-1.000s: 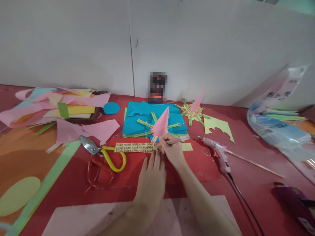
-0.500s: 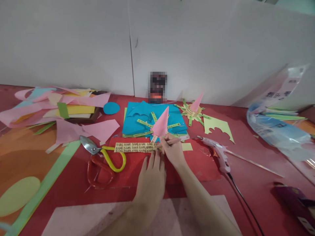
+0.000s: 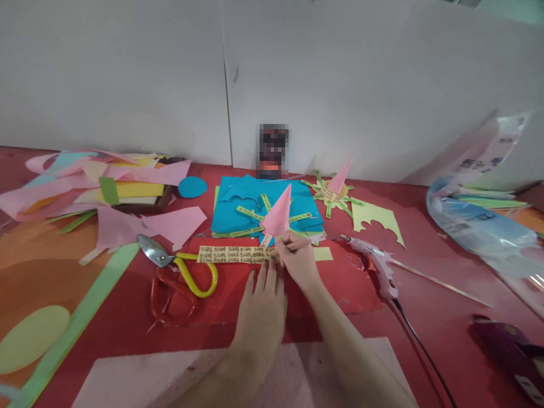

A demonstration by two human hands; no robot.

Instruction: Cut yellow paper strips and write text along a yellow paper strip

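A pale yellow paper strip (image 3: 233, 254) lies on a red sheet (image 3: 340, 283), covered with rows of dark handwriting on its left part. My left hand (image 3: 262, 300) rests flat, fingers stretched, with the fingertips on the strip's lower edge. My right hand (image 3: 297, 262) pinches a pen (image 3: 301, 243) whose tip is hidden by the fingers, over the strip. Just behind stands a pink paper cone (image 3: 278, 212) with green patterned strips (image 3: 250, 213) radiating around it, on blue sheets (image 3: 229, 198).
Scissors (image 3: 170, 272) with red and yellow handles lie left. At right are a pink glue gun (image 3: 374, 258) with a cord, a clear stick (image 3: 442, 282) and a plastic bag (image 3: 480, 209). A second cone flower (image 3: 335, 190) sits behind. Paper scraps (image 3: 119, 175) fill the left.
Almost nothing differs. My right hand and the pen have shifted very slightly over the strip; my left hand has stayed in place.
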